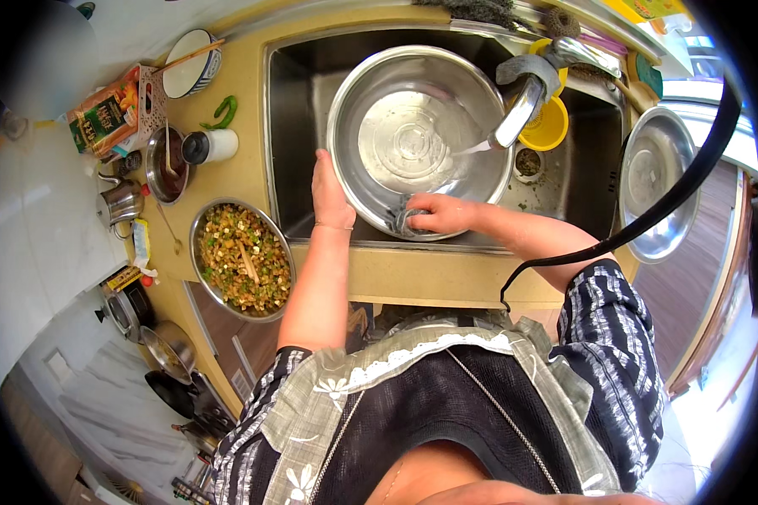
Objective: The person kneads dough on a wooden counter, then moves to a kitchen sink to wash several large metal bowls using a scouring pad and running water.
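A large stainless steel basin sits in the metal sink. Water runs into it from the faucet, over which a grey cloth is draped. My left hand lies flat against the basin's left outer side, thumb and fingers partly hidden by the angle. With my right hand I grip a grey scouring pad or cloth and press it on the near rim of the basin. A little water shows on the basin's bottom.
A bowl of diced filling with chopsticks stands on the counter at left. Beyond it are a lidded jar, a green pepper and a white bowl. Yellow strainers sit right of the faucet; another metal basin rests at the sink's right edge.
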Demonstrator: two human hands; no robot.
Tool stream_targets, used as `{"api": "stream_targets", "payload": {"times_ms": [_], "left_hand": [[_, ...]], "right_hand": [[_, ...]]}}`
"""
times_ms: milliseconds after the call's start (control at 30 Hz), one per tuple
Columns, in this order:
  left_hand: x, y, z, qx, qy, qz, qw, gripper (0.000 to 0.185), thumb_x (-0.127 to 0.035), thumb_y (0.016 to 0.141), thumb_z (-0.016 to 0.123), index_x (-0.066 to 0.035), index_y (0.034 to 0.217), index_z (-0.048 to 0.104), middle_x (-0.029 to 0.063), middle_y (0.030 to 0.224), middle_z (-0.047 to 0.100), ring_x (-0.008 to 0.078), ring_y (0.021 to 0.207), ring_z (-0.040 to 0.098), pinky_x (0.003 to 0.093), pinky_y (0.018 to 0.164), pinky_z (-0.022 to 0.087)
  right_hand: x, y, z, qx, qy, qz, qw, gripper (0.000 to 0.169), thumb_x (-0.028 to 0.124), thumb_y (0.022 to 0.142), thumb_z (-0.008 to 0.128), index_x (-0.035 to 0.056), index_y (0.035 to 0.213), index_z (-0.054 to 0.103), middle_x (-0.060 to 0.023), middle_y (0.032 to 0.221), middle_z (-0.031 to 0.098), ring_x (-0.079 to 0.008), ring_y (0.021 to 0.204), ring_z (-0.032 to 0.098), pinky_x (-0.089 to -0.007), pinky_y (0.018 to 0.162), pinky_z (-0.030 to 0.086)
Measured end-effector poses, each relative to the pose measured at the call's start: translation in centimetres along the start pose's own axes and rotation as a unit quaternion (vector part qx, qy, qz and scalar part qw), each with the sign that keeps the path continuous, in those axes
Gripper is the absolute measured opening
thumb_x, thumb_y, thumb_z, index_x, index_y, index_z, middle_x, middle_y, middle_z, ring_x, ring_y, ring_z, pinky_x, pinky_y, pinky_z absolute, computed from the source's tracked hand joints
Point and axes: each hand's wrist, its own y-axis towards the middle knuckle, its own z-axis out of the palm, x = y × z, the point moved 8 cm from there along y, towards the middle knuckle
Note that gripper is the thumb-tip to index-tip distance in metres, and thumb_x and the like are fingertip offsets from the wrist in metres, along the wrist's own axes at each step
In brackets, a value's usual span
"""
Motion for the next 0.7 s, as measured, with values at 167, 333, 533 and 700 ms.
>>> {"api": "stream_targets", "payload": {"times_ms": [167, 333, 533, 700], "left_hand": [[1.3, 0.4, -1.6, -0.07, 0.071, 0.0, 0.995, 0.053, -0.039, 0.099, 0.04, 0.004, 0.131, 0.042, 0.0109, 0.129, 0.049, 0.0182, 0.116, 0.047, 0.0315, 0.1, 0.034], [0.3, -0.1, -0.7, -0.077, 0.109, 0.006, 0.991, 0.051, -0.038, 0.099, 0.041, 0.004, 0.127, 0.047, 0.0109, 0.124, 0.053, 0.0174, 0.112, 0.049, 0.0302, 0.098, 0.036], [0.2, 0.2, -0.8, -0.083, 0.111, 0.051, 0.989, 0.049, -0.036, 0.098, 0.044, 0.006, 0.124, 0.051, 0.0093, 0.118, 0.056, 0.0151, 0.105, 0.051, 0.0288, 0.091, 0.04], [-1.1, -0.9, -0.1, -0.133, 0.087, 0.066, 0.985, 0.036, -0.025, 0.095, 0.053, 0.005, 0.115, 0.057, 0.0023, 0.101, 0.061, 0.0082, 0.088, 0.053, 0.0233, 0.079, 0.044]], "right_hand": [[1.0, 7.6, -4.8, -0.173, 0.143, 0.105, 0.969, 0.041, 0.037, 0.089, 0.052, 0.0, 0.106, 0.057, -0.0148, 0.104, 0.06, -0.024, 0.093, 0.057, -0.0373, 0.081, 0.046], [-5.8, 9.1, -18.0, -0.574, 0.546, -0.003, 0.61, 0.025, 0.025, 0.098, 0.041, 0.004, 0.109, 0.049, -0.0105, 0.103, 0.057, -0.0223, 0.091, 0.056, -0.0435, 0.083, 0.048], [0.9, 9.3, -7.8, -0.323, 0.348, 0.074, 0.877, 0.044, 0.038, 0.096, 0.044, 0.0047, 0.125, 0.043, -0.0114, 0.118, 0.053, -0.0249, 0.103, 0.052, -0.0382, 0.091, 0.045], [-3.8, -1.3, 0.3, 0.014, -0.073, 0.17, 0.983, 0.032, 0.033, 0.088, 0.056, 0.0041, 0.101, 0.061, -0.0184, 0.103, 0.061, -0.029, 0.097, 0.058, -0.0356, 0.086, 0.044]]}}
